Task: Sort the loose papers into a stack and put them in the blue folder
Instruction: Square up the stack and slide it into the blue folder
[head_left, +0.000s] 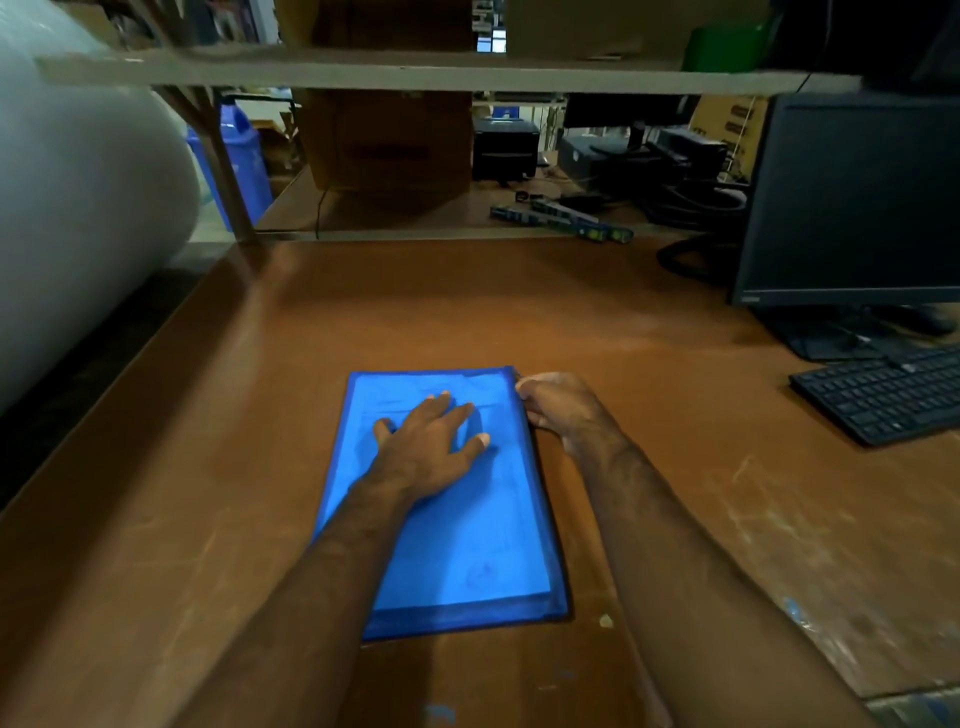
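Observation:
The blue folder (467, 561) lies closed and flat on the brown table, in the middle near me. Through its translucent cover the papers (483, 519) show as a lighter sheet with faint print. My left hand (428, 447) rests palm down on the upper part of the cover, fingers spread. My right hand (558, 405) sits at the folder's top right corner, fingers curled against its right edge; whether they pinch the edge is hard to tell.
A black monitor (852, 197) and a black keyboard (883, 395) stand at the right. A large white roll (78, 208) fills the left side. A shelf board (415, 73) crosses overhead, with a cardboard box (389, 140) and dark equipment behind the table.

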